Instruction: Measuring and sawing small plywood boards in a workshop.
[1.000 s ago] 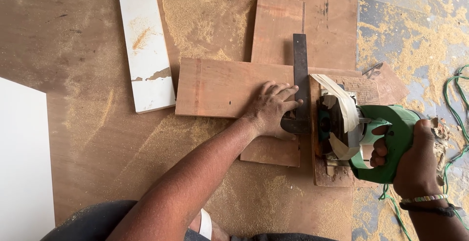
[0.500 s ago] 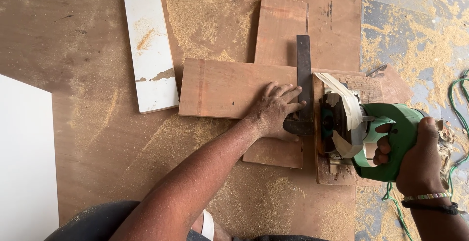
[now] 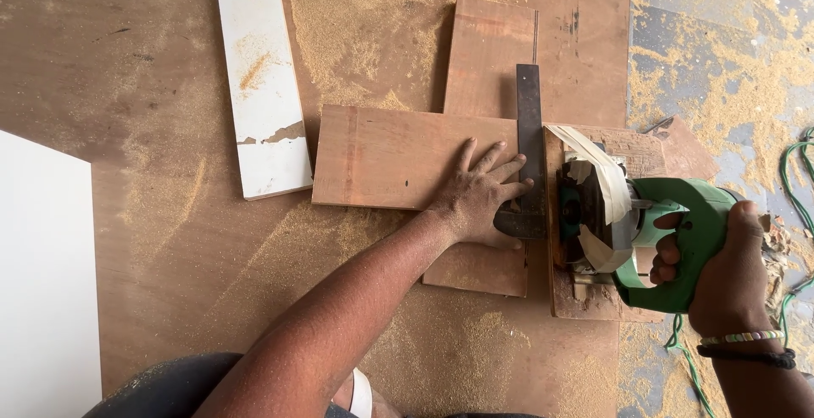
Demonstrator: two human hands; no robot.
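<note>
On the sawdust-strewn brown plywood floor (image 3: 170, 240), the left hand (image 3: 476, 202) is pressing flat, fingers spread, on the reddish rectangular wooden board (image 3: 390, 157) and dark metal square (image 3: 531, 142), holding as before, while the right hand (image 3: 727, 270), at three o'clock, is gripping the green circular saw (image 3: 644, 231), now edging slightly forward.

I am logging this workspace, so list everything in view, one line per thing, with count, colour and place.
Green handheld circular saw: one, green body with pale tape around its guard, right of centre on a wood offcut.
Dark metal try square: one, blackish, upright along the board's right end.
Reddish-brown plywood board: one, centre, lying crosswise.
Narrow reddish plywood piece: one, beneath the board, running top to bottom.
White painted plank: one, white with chipped patches, upper left.
White sheet: one, left edge.
Green cord: one, right edge.
Sawdust: scattered, tan, over the brown floor sheet.
Left hand: pressing on board and square.
Right hand: gripping the saw handle, bracelets on the wrist.
</note>
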